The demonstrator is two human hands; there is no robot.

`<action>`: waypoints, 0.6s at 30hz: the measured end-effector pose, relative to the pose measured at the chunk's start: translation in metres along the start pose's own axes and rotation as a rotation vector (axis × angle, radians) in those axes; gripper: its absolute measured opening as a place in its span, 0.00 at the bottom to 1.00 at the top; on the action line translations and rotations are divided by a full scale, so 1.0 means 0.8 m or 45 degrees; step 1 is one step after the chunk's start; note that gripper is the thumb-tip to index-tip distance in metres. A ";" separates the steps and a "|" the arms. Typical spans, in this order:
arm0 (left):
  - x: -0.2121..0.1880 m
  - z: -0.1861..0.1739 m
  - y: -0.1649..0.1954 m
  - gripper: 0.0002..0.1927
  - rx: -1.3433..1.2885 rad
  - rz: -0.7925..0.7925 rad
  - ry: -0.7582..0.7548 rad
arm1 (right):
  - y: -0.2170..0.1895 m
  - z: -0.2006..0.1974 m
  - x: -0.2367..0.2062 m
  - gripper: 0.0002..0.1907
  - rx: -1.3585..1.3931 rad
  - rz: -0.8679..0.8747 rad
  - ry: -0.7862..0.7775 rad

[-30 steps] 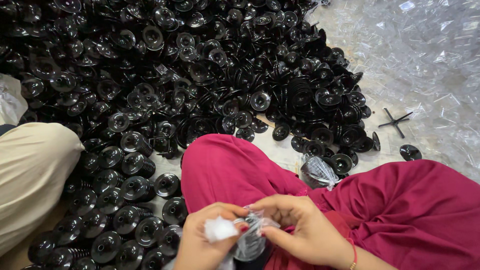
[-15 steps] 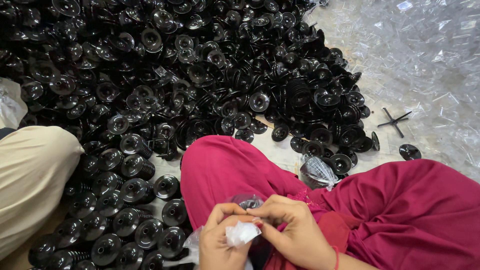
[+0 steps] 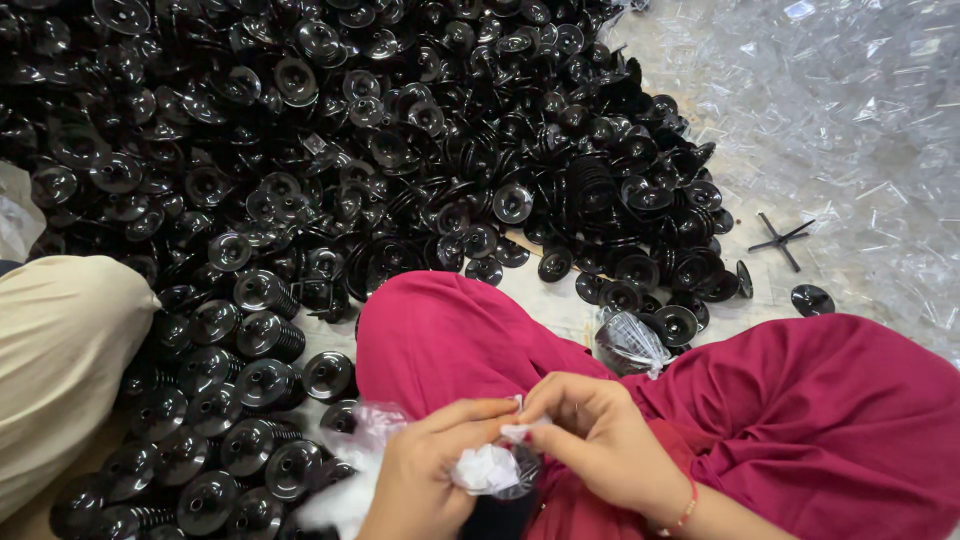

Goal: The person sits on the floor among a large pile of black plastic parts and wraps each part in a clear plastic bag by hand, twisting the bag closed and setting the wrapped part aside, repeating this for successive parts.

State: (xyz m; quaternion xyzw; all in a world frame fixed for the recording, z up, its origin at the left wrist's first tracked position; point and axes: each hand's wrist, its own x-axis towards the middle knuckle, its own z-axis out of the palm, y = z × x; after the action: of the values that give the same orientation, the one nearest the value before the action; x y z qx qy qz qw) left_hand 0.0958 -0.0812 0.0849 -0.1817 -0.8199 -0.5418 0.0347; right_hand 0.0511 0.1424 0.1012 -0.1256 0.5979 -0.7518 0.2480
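left hand (image 3: 425, 480) and right hand (image 3: 600, 450) meet over the lap, fingertips of both pinching a crumpled clear plastic wrapper (image 3: 487, 468), held close for grip. black discs (image 3: 380, 160) heaped on the floor ahead.

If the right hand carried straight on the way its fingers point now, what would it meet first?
The right hand points left, toward the left hand. It would meet the crumpled clear plastic wrap pinched between them, then the left hand's fingers. Depth is hard to judge, but they look nearly touching.
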 end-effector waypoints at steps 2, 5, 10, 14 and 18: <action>-0.013 0.020 -0.014 0.21 -0.300 0.074 0.106 | 0.013 -0.003 -0.002 0.04 0.178 0.144 0.145; -0.035 0.043 -0.034 0.17 -0.721 -0.050 0.100 | 0.027 -0.006 -0.009 0.06 0.092 0.075 0.104; -0.048 0.039 -0.051 0.09 -1.136 -0.528 0.037 | 0.030 0.001 -0.020 0.07 0.101 0.094 0.018; -0.041 0.021 -0.051 0.05 -1.098 -0.895 -0.022 | 0.017 0.002 -0.027 0.15 0.149 0.152 -0.055; -0.033 0.028 -0.040 0.05 -0.847 -0.476 -0.057 | 0.014 0.000 -0.031 0.18 0.223 0.228 -0.142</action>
State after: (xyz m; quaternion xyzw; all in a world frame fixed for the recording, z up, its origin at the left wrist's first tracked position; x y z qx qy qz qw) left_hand 0.1125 -0.0790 0.0413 -0.0420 -0.6189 -0.7711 -0.1435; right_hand 0.0748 0.1533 0.0933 -0.0911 0.5241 -0.7679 0.3569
